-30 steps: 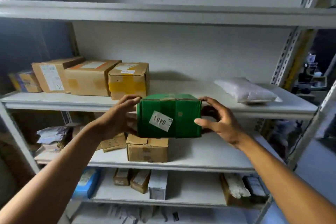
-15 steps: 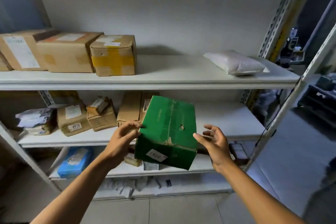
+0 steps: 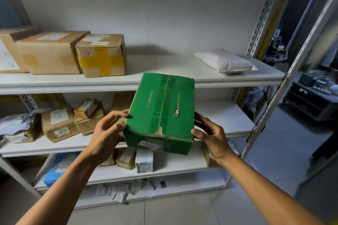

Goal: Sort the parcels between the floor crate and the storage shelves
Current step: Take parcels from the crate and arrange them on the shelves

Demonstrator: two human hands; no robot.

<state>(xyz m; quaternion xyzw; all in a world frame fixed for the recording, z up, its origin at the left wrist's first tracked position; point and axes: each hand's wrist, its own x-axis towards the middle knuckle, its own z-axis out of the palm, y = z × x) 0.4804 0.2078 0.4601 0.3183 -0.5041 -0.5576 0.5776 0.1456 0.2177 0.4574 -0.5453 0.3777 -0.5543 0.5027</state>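
A green cardboard box (image 3: 161, 109) with a torn taped seam and a white number label on its near face hangs in front of the white storage shelves (image 3: 164, 80). My left hand (image 3: 108, 131) grips its left side with curled fingers. My right hand (image 3: 210, 135) holds its right side, thumb on the near corner. The box is tilted, top face toward me, clear of any shelf. No floor crate is in view.
Three brown boxes (image 3: 101, 55) and a white padded bag (image 3: 226, 61) sit on the upper shelf. Several small parcels (image 3: 60, 124) fill the middle shelf's left; more parcels (image 3: 144, 160) lie lower. A slanted upright (image 3: 285, 82) stands at right, tiled floor below.
The green box has come away from the shelf toward me and tipped so its top faces up. Both hands now clasp its sides, and my view has dropped lower.
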